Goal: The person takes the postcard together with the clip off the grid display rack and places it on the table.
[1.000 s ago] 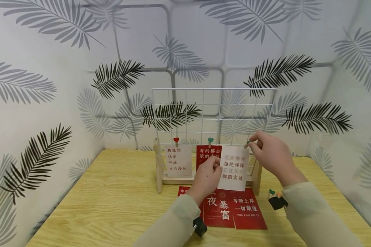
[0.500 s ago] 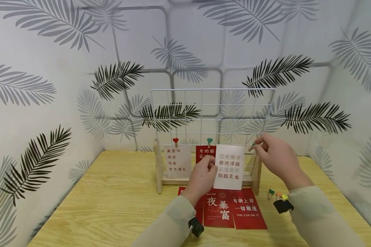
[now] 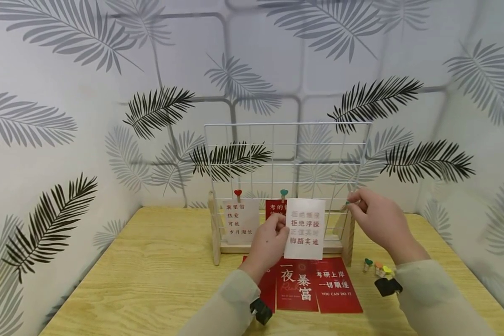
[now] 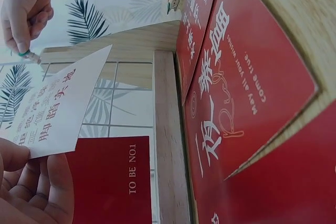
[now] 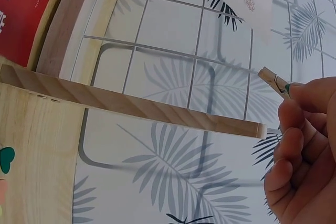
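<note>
My left hand (image 3: 270,240) pinches a white card (image 3: 304,228) with printed characters by its left edge, in front of the wire grid rack (image 3: 287,124). In the left wrist view, thumb and fingers grip one edge of the card (image 4: 68,103). My right hand (image 3: 375,221) holds a small wooden clothespin (image 5: 274,81) with a green end between thumb and fingers, near the rack's right post, apart from the card. On the grid hang another white card (image 3: 241,221) under a red heart clip (image 3: 238,192) and a red card (image 3: 273,206) under a teal heart clip (image 3: 283,192), partly covered.
Several red cards (image 3: 340,291) lie on the wooden table (image 3: 164,270) before the rack. Loose heart clips, one green (image 3: 368,262) and one yellow (image 3: 387,270), lie right of them. The rack's wooden base bar (image 3: 231,249) stands behind the cards.
The left hand has moved the white card leftward, covering more of the red hanging card. The right hand with the clothespin has shifted right and slightly down, away from the card.
</note>
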A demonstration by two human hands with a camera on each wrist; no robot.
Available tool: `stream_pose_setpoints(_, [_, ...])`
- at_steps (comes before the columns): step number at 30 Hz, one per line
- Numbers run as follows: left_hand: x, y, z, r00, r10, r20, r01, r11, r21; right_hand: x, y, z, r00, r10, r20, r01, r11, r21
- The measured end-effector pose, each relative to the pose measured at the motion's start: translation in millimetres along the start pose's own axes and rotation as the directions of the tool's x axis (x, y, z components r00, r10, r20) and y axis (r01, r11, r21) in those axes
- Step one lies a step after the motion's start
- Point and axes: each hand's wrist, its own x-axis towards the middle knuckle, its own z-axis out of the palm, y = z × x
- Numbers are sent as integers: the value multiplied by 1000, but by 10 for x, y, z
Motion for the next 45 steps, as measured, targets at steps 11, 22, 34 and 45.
stream_pose_setpoints(11, [-28, -3, -87, 1000, 30, -5, -30, 999, 20, -63, 94, 65, 1000, 3, 26, -2, 1000, -12])
stream_pose_setpoints(22, [-105, -54, -235, 1000, 26, 3, -26, 1000, 2, -125, 168, 74, 998, -14, 67, 15, 1000, -4])
stream_pose_setpoints(34, [-212, -78, -371, 1000, 13, 22, -13, 1000, 14, -189, 192, 104, 993, 19, 114, -19, 1000, 0])
stream_pose_setpoints(45, [-267, -102, -523, 999, 32, 42, -33, 999, 24, -266, 269, 111, 988, -6, 156, 4, 1000, 12])
